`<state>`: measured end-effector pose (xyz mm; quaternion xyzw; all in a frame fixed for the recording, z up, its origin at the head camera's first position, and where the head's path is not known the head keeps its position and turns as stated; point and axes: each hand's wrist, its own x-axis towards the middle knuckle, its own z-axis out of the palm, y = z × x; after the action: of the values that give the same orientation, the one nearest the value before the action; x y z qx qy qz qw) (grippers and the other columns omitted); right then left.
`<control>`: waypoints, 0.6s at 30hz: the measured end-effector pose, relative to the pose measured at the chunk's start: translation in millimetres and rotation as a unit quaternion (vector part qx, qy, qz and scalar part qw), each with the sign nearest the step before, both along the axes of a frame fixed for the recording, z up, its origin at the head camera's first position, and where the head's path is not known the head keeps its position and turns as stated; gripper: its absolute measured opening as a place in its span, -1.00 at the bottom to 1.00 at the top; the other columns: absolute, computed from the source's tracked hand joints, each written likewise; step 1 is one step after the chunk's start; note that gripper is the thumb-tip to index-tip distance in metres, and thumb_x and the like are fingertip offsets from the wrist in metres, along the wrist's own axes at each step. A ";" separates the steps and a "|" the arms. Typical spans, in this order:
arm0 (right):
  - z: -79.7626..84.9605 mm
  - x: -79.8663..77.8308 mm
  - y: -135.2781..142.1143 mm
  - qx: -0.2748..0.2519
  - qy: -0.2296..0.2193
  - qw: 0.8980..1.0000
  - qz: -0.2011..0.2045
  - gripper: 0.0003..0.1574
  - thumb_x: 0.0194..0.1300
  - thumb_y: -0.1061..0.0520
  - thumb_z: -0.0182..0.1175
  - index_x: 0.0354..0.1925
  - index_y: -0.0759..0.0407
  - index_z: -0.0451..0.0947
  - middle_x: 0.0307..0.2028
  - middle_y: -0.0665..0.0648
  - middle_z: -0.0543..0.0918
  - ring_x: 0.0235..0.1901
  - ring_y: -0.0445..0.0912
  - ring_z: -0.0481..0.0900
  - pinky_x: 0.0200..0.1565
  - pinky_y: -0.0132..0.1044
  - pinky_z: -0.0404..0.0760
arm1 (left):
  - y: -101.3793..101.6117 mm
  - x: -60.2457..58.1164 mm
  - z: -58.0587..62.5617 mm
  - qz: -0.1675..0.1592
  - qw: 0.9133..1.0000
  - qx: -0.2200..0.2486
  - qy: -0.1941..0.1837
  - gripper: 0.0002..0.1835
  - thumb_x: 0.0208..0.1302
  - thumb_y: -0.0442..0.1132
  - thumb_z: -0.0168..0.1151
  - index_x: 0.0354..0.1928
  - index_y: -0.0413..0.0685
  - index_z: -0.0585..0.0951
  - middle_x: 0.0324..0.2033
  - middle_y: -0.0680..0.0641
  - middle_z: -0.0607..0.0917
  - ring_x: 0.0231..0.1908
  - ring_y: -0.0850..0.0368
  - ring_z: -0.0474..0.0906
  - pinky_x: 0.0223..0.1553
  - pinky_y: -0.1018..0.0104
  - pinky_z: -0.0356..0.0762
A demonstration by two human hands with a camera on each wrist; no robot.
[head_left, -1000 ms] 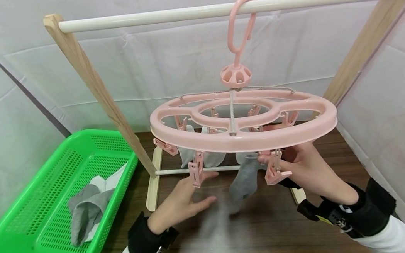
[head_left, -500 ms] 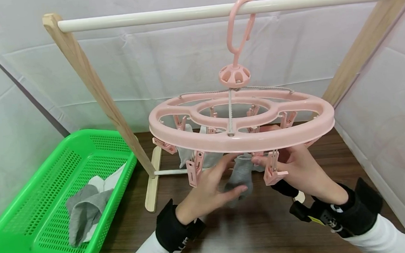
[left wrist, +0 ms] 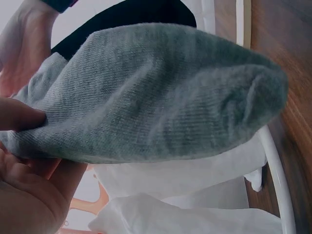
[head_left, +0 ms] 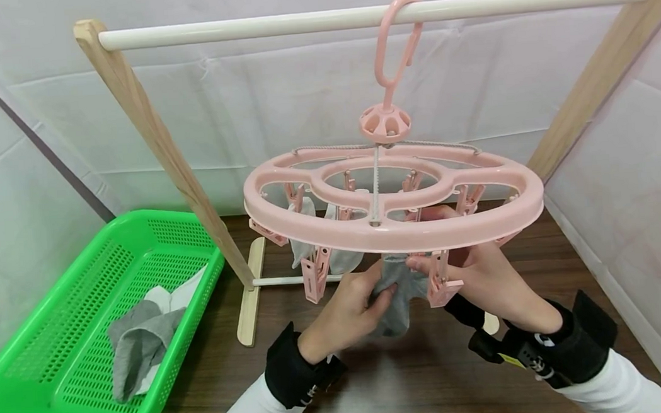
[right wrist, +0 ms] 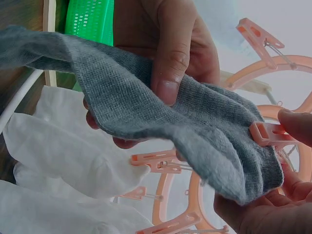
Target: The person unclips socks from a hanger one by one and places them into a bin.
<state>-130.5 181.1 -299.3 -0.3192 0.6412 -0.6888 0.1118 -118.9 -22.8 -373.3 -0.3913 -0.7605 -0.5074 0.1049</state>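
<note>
A grey sock (head_left: 395, 291) hangs below the front of a round pink clip hanger (head_left: 423, 233). My left hand (head_left: 345, 316) pinches it partway along, thumb on top and fingers beneath, as the left wrist view shows; the sock's toe (left wrist: 263, 97) points away from that hand. My right hand (head_left: 491, 279) is at the sock's cuff, partly hidden behind the hanger's rim. In the right wrist view its thumb presses on a pink clothes peg (right wrist: 265, 132) that sits over the cuff, and its fingers lie under the cuff's edge.
White socks (right wrist: 73, 146) hang from other pegs. The hanger's hook (head_left: 381, 58) loops over a white rod (head_left: 240, 27) between wooden posts (head_left: 149, 123). At left stands a green basket (head_left: 9, 343) with grey and white socks (head_left: 145, 338). Several pegs dangle around the ring.
My left hand has moved right and up from beside the sock, first with spread fingers, and now pinches it. My right hand has stayed at the cuff, and the sock has been drawn slightly straighter.
</note>
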 end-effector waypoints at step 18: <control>-3.9 -6.7 0.3 0.026 0.090 0.995 -0.017 -0.72 0.47 0.39 -0.09 0.09 0.24 0.33 -0.42 0.10 0.56 -0.60 -0.11 0.54 -0.56 -0.28 0.46 | 6.2 3.1 -5.7 -0.015 1.000 -0.003 -0.007 -0.76 0.29 -0.58 0.06 -0.43 -0.15 0.33 -0.63 0.04 0.24 -0.63 0.38 0.15 -0.55 0.52 0.16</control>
<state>-137.2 181.4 -303.2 -0.3663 0.6714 -0.6423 0.0498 -115.8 -16.6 -378.9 -0.3991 -0.7569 -0.5095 0.0907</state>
